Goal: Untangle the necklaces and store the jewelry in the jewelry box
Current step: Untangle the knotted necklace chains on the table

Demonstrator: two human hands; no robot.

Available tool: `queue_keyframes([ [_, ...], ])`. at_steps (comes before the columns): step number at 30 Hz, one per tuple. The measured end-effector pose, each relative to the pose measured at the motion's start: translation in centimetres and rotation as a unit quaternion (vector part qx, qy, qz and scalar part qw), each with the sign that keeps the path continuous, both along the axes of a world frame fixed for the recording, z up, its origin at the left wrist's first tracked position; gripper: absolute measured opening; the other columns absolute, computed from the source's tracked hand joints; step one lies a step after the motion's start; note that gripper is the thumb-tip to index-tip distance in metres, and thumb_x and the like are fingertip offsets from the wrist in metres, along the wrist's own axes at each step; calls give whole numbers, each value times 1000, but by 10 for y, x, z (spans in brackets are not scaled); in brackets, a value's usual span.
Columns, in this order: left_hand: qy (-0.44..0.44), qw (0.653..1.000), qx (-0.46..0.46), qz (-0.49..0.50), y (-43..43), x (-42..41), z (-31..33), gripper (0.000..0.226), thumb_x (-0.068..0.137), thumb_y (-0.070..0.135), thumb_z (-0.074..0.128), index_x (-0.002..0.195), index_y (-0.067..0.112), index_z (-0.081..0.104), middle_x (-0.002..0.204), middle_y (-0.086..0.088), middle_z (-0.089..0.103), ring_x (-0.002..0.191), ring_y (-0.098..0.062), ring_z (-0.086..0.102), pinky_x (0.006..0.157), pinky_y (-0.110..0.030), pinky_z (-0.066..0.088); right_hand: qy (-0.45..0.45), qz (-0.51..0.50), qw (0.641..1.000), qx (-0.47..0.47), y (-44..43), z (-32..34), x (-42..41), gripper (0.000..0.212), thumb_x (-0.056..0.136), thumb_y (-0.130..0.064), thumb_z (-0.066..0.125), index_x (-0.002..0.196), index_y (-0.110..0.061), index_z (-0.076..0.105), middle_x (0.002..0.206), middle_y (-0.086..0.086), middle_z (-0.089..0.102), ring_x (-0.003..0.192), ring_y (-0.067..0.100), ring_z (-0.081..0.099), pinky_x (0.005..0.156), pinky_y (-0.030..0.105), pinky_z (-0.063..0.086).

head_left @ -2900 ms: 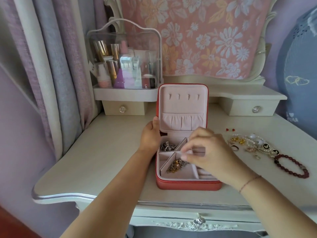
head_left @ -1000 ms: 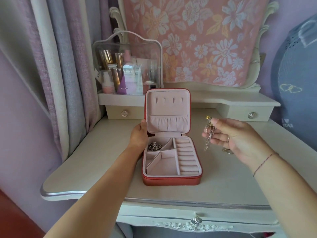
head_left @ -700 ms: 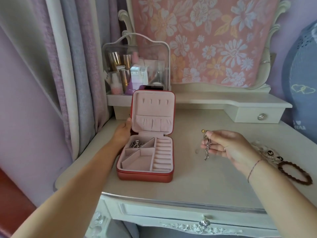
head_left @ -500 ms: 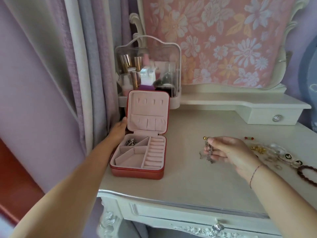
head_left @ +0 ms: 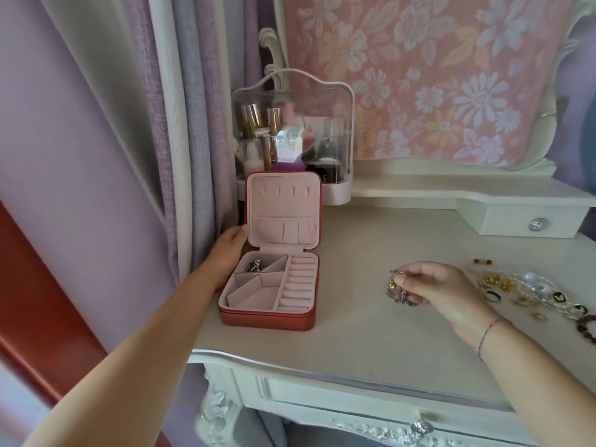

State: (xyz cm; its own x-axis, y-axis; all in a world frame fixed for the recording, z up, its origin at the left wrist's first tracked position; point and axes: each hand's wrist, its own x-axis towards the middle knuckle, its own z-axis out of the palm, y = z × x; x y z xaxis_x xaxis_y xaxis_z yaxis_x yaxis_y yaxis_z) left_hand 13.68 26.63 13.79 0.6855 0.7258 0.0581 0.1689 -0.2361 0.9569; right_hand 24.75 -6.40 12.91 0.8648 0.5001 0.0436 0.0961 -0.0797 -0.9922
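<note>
Now: open jewelry box [head_left: 267,319], tangled necklaces [head_left: 400,293] on table [head_left: 354,337].
Gripping box edge with left hand [head_left: 230,250]; pinching tangle with right hand [head_left: 442,285].

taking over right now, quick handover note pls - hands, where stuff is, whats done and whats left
Left hand: against the left side of the open jewelry box, by the hinge; fingers hidden.
Right hand: pinches a tangle of chains low over the table, right of the box.
Done: silver jewelry lies in the box's back-left compartment; other compartments look empty.
Left: untangle the chains, then store them and the loose pieces at the table's right side.
</note>
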Motion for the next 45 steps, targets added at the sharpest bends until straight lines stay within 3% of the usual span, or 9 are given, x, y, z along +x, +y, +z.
queue_keyframes([
  [3,-34,999,12,29,-7,-1,8,34,101,26,49,128,7,55,121,-8,62,102,-17,57,84,-27,45,-28,4,999,-26,-1,0,0,6,81,-8,73,87,-10,73,84,9,73,73,15,62,59,15,48],
  [8,-103,974,167,116,-34,-7,29,32,94,22,58,125,12,56,130,-3,49,119,-16,51,105,-31,39,-24,13,999,-17,0,5,-4,8,82,-2,71,86,-9,72,83,12,71,69,16,63,57,15,49],
  [10,-135,966,202,88,-69,-8,39,22,94,19,56,116,20,58,121,3,51,109,-10,52,95,-18,42,-19,14,1000,-14,-2,7,-4,10,84,3,67,90,-5,70,77,7,67,61,9,57,50,11,44],
  [13,-107,977,169,-79,-132,6,42,10,95,16,57,101,22,62,98,11,61,84,1,56,67,-9,43,-26,16,999,-18,-8,8,-1,13,84,3,67,91,-7,70,74,4,65,55,6,53,48,9,39],
  [16,-33,968,122,-216,-181,32,21,18,94,15,62,111,17,64,97,12,62,84,-2,57,65,-5,43,-37,20,999,-27,-17,10,7,13,83,-1,68,88,-12,72,73,0,67,57,7,52,49,11,38],
  [20,4,947,29,-321,-204,60,3,35,86,6,70,120,8,60,102,-3,68,83,-4,63,73,-10,50,-43,35,998,-38,-24,14,20,10,86,-6,67,93,-12,72,69,-1,65,55,7,49,48,15,37],
  [27,-33,951,-36,-307,-202,79,-6,4,90,4,65,92,6,68,67,-1,67,53,-6,59,58,-18,49,-14,27,999,9,-32,4,37,8,88,-14,67,92,-10,72,57,-4,54,51,6,42,47,15,34],
  [39,-69,961,-40,-264,-200,76,-3,33,97,27,55,68,10,52,58,1,55,44,-9,45,51,-14,41,-8,-21,1000,-11,-39,4,40,16,84,-29,69,75,-16,69,50,-8,48,44,4,35,44,14,28],
  [45,-68,972,-39,-220,-199,75,-3,31,95,35,57,72,13,53,43,8,40,43,-9,34,50,-16,34,20,4,999,45,-40,3,41,8,81,-22,71,76,-16,74,57,-3,56,51,8,39,45,14,31],
])
